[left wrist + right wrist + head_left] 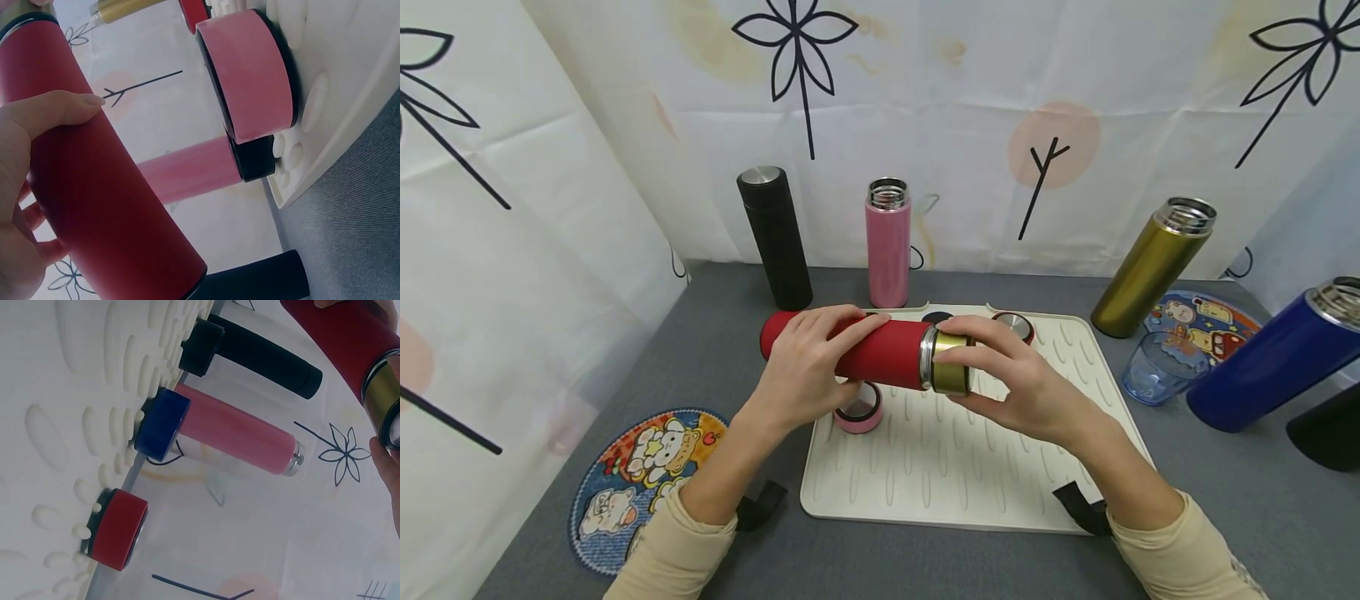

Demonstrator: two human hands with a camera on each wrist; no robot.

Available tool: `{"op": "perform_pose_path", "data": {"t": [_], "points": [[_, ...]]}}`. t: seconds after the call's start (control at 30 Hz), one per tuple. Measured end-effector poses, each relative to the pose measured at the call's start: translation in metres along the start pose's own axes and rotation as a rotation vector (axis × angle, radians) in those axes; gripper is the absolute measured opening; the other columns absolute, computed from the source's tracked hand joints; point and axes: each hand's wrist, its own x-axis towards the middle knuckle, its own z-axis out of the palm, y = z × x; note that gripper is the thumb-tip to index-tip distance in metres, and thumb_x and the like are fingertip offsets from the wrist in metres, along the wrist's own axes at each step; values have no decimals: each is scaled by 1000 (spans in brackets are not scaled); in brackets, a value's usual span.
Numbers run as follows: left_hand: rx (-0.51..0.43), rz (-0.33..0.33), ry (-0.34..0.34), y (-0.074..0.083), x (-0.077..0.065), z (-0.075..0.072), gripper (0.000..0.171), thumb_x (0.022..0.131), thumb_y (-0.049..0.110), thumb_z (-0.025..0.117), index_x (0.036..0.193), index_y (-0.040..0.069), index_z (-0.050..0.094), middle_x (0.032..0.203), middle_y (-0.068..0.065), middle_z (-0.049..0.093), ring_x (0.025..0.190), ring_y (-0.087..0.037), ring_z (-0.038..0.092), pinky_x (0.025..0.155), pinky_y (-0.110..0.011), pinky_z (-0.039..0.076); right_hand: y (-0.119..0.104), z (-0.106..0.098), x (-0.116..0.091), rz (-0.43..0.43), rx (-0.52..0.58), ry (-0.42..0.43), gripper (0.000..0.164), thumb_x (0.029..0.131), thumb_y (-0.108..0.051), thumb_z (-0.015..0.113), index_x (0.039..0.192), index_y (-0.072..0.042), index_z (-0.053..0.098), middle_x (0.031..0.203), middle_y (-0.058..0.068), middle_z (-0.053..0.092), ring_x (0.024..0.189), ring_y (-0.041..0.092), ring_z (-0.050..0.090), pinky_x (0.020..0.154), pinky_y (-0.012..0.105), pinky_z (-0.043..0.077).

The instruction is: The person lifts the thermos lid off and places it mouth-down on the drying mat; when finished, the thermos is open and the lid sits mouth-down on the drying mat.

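Note:
My left hand (805,367) grips a red thermos bottle (891,354), held on its side above a white ridged drying mat (970,475). At the bottle's silver neck, my right hand (1030,387) pinches a gold lid (951,375) between thumb and fingers. Some of the silver neck shows beside the lid; whether it is threaded on I cannot tell. On the mat below lies a pink lid (859,419). A red lid (119,530), a blue lid (164,424) and a black lid (201,348) stand along the mat's far edge in the right wrist view.
Behind the mat stand a black bottle (778,242), with its top on, and an uncapped pink bottle (888,250). To the right are uncapped gold (1142,275) and blue (1273,362) bottles, a clear glass (1157,379) and a dark object (1330,433). Round cartoon placemats (610,508) lie at both sides.

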Motion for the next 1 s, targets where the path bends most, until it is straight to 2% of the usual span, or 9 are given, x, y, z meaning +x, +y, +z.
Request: {"op": "perform_pose_path", "data": {"t": [0.1,0.27,0.43,0.5,0.53,0.63,0.73,0.87,1.0], "points": [[-12,5,-17,-1,0,-3,84,55,17,92,132,17,59,125,-12,55,115,-32,51,93,-54,45,0,0,0,-10,-4,-4,69,63,13,84,123,-9,56,134,15,46,122,29,45,96,24,45],[-26,17,-53,-4,2,-9,83,55,17,92,131,16,59,125,-11,56,115,-30,51,90,-53,48,0,1,1,-44,-20,-13,58,71,7,81,122,-8,57,134,16,46,124,32,44,100,27,42],[-39,7,-109,-5,2,-13,81,57,16,90,132,17,59,124,-10,56,113,-30,52,88,-52,50,-2,2,2,-85,-76,-29,66,63,11,82,120,-9,59,133,17,49,126,35,44,104,32,40],[-47,7,-129,-5,1,-16,81,58,16,90,132,17,59,124,-10,56,112,-30,53,87,-51,50,-3,2,2,-101,-83,-35,65,62,12,81,120,-10,59,132,17,49,126,35,44,104,33,40],[-51,8,-142,-6,1,-17,80,59,17,90,132,17,58,124,-10,56,112,-30,53,86,-51,51,-2,2,2,-115,-85,-31,63,64,12,79,119,-10,60,132,16,50,126,35,44,103,34,41],[-59,-14,-179,-9,1,-21,80,60,18,90,133,18,57,124,-10,56,111,-29,54,83,-49,53,-2,1,3,-163,-107,-5,42,79,6,69,118,-10,61,130,15,53,124,35,46,102,34,42],[-61,-71,-193,-16,-1,-26,80,61,18,90,134,18,57,125,-9,56,110,-29,54,79,-49,55,0,0,3,-180,-95,53,24,93,-9,60,117,-7,61,128,17,53,123,34,47,104,35,40],[-86,-142,-142,-26,-3,-32,79,63,16,89,135,17,55,126,-11,54,109,-30,54,78,-52,55,2,-1,2,-108,12,114,36,94,-24,62,119,0,56,129,20,50,122,29,48,104,31,38],[-135,-176,-78,-32,-5,-34,79,64,14,88,136,17,54,126,-10,54,109,-31,54,79,-54,54,6,0,-1,-3,94,175,50,88,-32,69,119,4,53,129,20,50,117,23,51,95,22,44]]}}
